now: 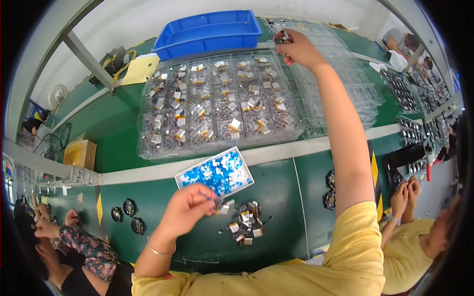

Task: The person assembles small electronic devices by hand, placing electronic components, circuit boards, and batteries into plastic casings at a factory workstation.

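My left hand (186, 209) is closed in a pinch on a small silver battery with wires (223, 209), just in front of a white tray (249, 181) of blue and white bits. To its right lies a loose heap of small wired batteries (247, 224) on the green table. Stretched far forward, my right hand (302, 48) grips a small dark part (282, 40), whose exact kind I cannot make out. It is above the corner between a clear compartment tray (217, 101) filled with wired batteries and a stack of clear plastic trays (331, 79).
A blue bin (210, 34) stands at the back. Round black parts (129, 207) lie left, and more (330, 190) lie beside my right arm. A grey rail (276, 153) crosses the table. Co-workers sit at both sides; one wears a yellow sleeve (407, 246). A cardboard box (80, 154) stands left.
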Demonstrator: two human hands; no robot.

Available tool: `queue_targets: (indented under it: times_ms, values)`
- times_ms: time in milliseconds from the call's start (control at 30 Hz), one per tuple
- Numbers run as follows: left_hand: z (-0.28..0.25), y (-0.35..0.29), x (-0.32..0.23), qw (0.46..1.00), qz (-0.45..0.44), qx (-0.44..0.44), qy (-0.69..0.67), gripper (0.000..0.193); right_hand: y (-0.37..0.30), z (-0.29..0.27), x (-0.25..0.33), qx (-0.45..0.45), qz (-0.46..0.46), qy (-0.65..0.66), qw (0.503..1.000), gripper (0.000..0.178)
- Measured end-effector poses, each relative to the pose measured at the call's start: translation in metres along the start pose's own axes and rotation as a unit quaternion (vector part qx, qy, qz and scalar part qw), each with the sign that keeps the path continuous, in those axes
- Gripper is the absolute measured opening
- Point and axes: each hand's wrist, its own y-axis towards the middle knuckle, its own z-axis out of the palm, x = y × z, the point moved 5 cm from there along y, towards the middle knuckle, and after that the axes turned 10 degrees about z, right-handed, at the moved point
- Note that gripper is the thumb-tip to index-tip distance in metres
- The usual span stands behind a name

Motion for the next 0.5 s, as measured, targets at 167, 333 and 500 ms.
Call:
queue_targets:
  times_ms: [167, 333, 500]
  values:
    - [0.015, -0.051, 0.051, 0.994, 0.037, -0.051, 0.094, 0.01, 0.024, 0.035, -0.027, 0.037, 0.041, -0.228, 0.972, 0.032]
    - [0.016, -0.065, 0.037, 0.95, 0.105, -0.143, 0.257, 0.01, 0.049, 0.072, -0.057, -0.043, 0.045, -0.468, 0.881, 0.029]
    - [0.013, -0.069, 0.03, 0.965, 0.039, -0.127, 0.225, 0.015, 0.061, 0.071, -0.056, -0.094, -0.036, -0.504, 0.858, 0.024]
